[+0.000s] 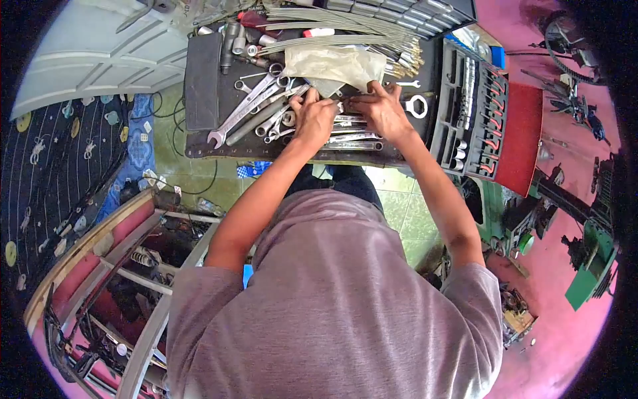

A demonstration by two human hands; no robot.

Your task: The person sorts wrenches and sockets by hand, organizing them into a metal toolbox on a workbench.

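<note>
My left hand [314, 122] is over the loose wrenches in the middle of the dark bench mat, fingers bent and drawn together. Opposite it, my right hand [383, 113] has curled fingers beside the lower edge of a crumpled clear plastic bag [325, 64]. The fingertips of both hands come close together around something small and shiny that I cannot make out. Several combination wrenches [352, 145] lie side by side below the hands. To the left, a large combination wrench [242, 114] lies slanted. A wide-ended wrench [417, 106] rests right of my right hand.
A socket set case [458, 100] with a red side panel [518, 139] stands at the right. Long grey cables [332, 23] lie across the back, near sockets [239, 45]. A dark flat box [203, 81] is at the left. A metal frame [159, 286] stands lower left.
</note>
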